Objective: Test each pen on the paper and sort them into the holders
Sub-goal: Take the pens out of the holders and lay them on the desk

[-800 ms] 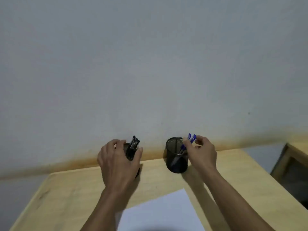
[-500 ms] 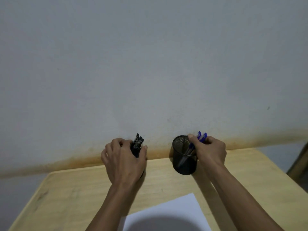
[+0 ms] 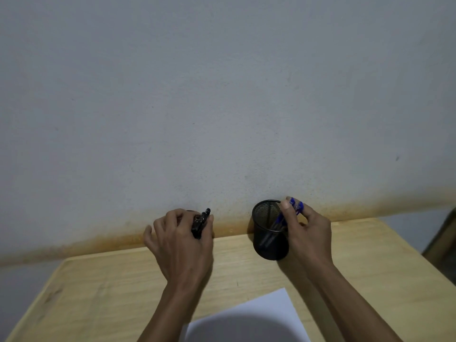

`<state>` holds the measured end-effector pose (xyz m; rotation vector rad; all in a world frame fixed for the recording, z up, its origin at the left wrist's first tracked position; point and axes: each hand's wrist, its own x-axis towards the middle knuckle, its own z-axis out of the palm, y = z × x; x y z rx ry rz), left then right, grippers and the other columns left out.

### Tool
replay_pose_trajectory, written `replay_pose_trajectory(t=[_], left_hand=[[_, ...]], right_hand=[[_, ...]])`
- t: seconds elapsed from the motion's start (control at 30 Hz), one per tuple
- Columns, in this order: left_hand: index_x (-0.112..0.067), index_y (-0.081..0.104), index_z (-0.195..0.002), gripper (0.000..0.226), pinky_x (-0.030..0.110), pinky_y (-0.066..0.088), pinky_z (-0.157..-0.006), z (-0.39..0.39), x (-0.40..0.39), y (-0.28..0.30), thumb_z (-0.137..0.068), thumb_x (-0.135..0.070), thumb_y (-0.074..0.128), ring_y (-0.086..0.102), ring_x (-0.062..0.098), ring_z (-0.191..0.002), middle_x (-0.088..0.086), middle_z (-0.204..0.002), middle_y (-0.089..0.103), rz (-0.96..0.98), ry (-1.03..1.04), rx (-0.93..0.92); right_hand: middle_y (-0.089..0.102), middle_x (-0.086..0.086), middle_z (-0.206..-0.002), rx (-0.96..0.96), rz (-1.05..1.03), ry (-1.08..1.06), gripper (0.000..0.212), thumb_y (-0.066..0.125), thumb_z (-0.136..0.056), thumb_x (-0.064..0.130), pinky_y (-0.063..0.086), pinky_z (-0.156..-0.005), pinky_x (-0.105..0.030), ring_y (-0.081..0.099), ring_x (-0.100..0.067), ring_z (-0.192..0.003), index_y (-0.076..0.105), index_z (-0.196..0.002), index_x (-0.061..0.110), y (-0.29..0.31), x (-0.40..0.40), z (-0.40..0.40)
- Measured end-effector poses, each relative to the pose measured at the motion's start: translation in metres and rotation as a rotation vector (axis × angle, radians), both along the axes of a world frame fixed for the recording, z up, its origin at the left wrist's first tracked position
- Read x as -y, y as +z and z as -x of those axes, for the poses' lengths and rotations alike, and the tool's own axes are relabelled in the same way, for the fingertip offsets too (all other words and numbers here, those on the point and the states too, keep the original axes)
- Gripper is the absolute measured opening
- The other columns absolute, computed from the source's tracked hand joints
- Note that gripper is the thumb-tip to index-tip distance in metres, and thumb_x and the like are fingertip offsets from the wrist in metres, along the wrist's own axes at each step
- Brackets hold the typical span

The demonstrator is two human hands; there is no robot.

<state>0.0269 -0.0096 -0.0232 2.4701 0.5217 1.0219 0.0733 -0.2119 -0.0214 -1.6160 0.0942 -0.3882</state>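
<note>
Head view is showing two bare arms reaching away over a light wooden table toward its far edge, where a pale grey wall is rising. The right hand is sitting just right of a black mesh holder and is pinching the tops of the blue pens between thumb and fingers; the pens are leaning to the right inside the holder, their blue caps poking out above the rim and partly covered by the fingers, while their shafts are showing dimly through the mesh. That holder is standing upright on the table near the wall, a round dark cup with an open top. The left hand is closing around a bundle of black pens, whose dark clipped tops are sticking up between thumb and fingers; the second holder is lying almost wholly behind this hand, so its shape cannot be told. The two hands are working well apart, left and right. Nearer the viewer, a white sheet of paper is lying flat on the table between the forearms, with a soft shadow falling over its near part.
</note>
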Motion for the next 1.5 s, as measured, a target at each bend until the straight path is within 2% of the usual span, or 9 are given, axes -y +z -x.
replay_pose_trajectory(t=[0.23, 0.43, 0.63, 0.8, 0.93, 1.1, 1.27, 1.37, 1.5], left_hand=[[-0.034, 0.069, -0.093, 0.016, 0.061, 0.010, -0.115, 0.007, 0.004, 0.002, -0.093, -0.046, 0.058, 0.051, 0.017, -0.112, -0.019, -0.095, 0.064, 0.094, -0.055, 0.072], [-0.026, 0.070, -0.108, 0.024, 0.057, -0.003, -0.118, 0.010, 0.004, 0.011, -0.096, -0.039, 0.054, 0.052, 0.012, -0.124, -0.002, -0.118, 0.064, 0.238, -0.121, 0.137], [-0.020, 0.067, -0.114, 0.047, 0.051, -0.001, -0.120, 0.020, 0.010, 0.043, -0.093, -0.055, 0.043, 0.061, 0.016, -0.119, 0.000, -0.127, 0.066, 0.363, -0.238, 0.249], [-0.038, 0.059, -0.114, 0.027, 0.047, 0.003, -0.117, 0.051, 0.012, 0.080, -0.093, -0.049, 0.045, 0.054, -0.001, -0.117, -0.035, -0.122, 0.049, 0.266, -0.335, 0.467], [-0.029, 0.061, -0.117, 0.025, 0.056, 0.006, -0.116, 0.084, 0.003, 0.088, -0.096, -0.035, 0.051, 0.052, -0.003, -0.121, -0.042, -0.117, 0.048, 0.063, -0.365, 0.523], [-0.021, 0.065, -0.117, 0.029, 0.060, 0.009, -0.113, 0.124, -0.014, 0.058, -0.097, -0.028, 0.046, 0.059, 0.010, -0.123, -0.014, -0.116, 0.068, -0.153, -0.341, 0.395], [-0.024, 0.065, -0.108, 0.026, 0.054, 0.011, -0.112, 0.151, -0.032, 0.009, -0.094, -0.027, 0.044, 0.060, 0.014, -0.123, -0.011, -0.112, 0.070, -0.236, -0.311, 0.141], [-0.024, 0.063, -0.110, 0.021, 0.056, 0.012, -0.114, 0.156, -0.038, -0.020, -0.096, -0.027, 0.047, 0.059, 0.016, -0.124, -0.009, -0.111, 0.070, -0.230, -0.305, 0.039], [-0.023, 0.062, -0.109, 0.017, 0.049, 0.014, -0.115, 0.149, -0.043, -0.049, -0.092, -0.021, 0.064, 0.057, 0.017, -0.126, -0.007, -0.110, 0.071, -0.234, -0.306, -0.075]], right_hand=[[0.071, 0.006, -0.122, 0.081, 0.051, -0.006, 0.032, 0.067, -0.094, 0.044, 0.047, -0.108, -0.034, 0.062, -0.007, -0.120, 0.078, -0.112, 0.021, -0.008, -0.006, 0.005], [0.075, 0.007, -0.086, 0.178, -0.046, 0.001, 0.019, 0.066, -0.097, 0.036, 0.049, -0.081, -0.014, 0.065, 0.005, -0.083, 0.077, -0.094, 0.021, 0.022, -0.009, 0.017], [0.076, -0.008, -0.092, 0.320, -0.051, -0.005, 0.017, 0.064, -0.099, 0.028, 0.048, -0.076, -0.006, 0.063, 0.008, -0.076, 0.075, -0.093, 0.016, 0.056, -0.011, 0.036], [0.076, 0.004, -0.088, 0.389, -0.048, 0.011, 0.015, 0.065, -0.098, 0.029, 0.051, -0.082, -0.012, 0.069, 0.000, -0.086, 0.076, -0.094, 0.020, 0.082, -0.010, 0.061], [0.076, 0.006, -0.085, 0.427, 0.007, 0.030, 0.011, 0.067, -0.098, 0.027, 0.052, -0.083, -0.013, 0.070, -0.001, -0.085, 0.076, -0.097, 0.021, 0.088, -0.004, 0.086], [0.078, 0.008, -0.094, 0.446, 0.150, 0.029, 0.016, 0.070, -0.095, 0.024, 0.051, -0.081, -0.012, 0.070, 0.000, -0.089, 0.078, -0.105, 0.015, 0.068, 0.008, 0.112], [0.075, -0.006, -0.087, 0.436, 0.484, 0.004, 0.014, 0.074, -0.092, 0.016, 0.042, -0.065, -0.013, 0.064, -0.004, -0.067, 0.078, -0.104, 0.011, 0.024, 0.023, 0.119], [0.077, -0.007, -0.095, 0.385, 0.704, 0.023, 0.014, 0.075, -0.091, 0.014, 0.045, -0.068, -0.029, 0.070, -0.028, -0.079, 0.077, -0.105, 0.011, -0.010, 0.025, 0.118], [0.078, -0.010, -0.103, 0.250, 0.766, 0.058, 0.020, 0.069, -0.094, 0.010, 0.045, -0.071, -0.031, 0.070, -0.032, -0.092, 0.076, -0.112, 0.011, -0.036, 0.022, 0.117]])
